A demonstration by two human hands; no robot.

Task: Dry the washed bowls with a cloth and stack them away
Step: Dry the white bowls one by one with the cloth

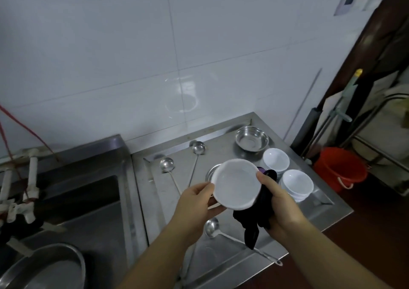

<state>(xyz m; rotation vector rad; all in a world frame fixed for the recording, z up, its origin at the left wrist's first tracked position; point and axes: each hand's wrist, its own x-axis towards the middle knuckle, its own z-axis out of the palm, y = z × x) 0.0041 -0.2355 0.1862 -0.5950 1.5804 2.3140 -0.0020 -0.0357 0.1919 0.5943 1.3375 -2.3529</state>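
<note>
Both hands hold a white bowl [236,184] above a steel counter [223,264], its opening tilted toward the camera. The left hand [197,202] grips the bowl's left rim, thumb on the inner edge and fingers curled beneath. The right hand [278,202] pinches the right rim through a dark cloth [252,218], thumb on the rim's upper right edge; the cloth wraps under the bowl and hangs in a point below the right hand.

Just beyond the right hand stand two stacks of white bowls: the near stack [297,183] lies beside the right thumb, and the far stack [276,159] touches it on the side away from the person. Beyond the far stack sits a steel bowl [251,140], upright, apart from the white bowls. A second steel dish [210,171] is partly hidden behind the held bowl.

Beyond the left hand lie two ladles, cups facing up: one [167,164] with its handle running toward the left hand, the other [198,148] farther off, its handle passing behind the held bowl. A third ladle [212,227] lies between the forearms, its handle passing under the cloth toward the counter's near edge.

Left of the left arm is a sink [93,211], with a large steel basin [48,266] in its near corner and taps [21,191] at its far left. Right of the right arm, off the counter, a red bucket [340,169] stands on the floor beside a metal rack [376,133].
</note>
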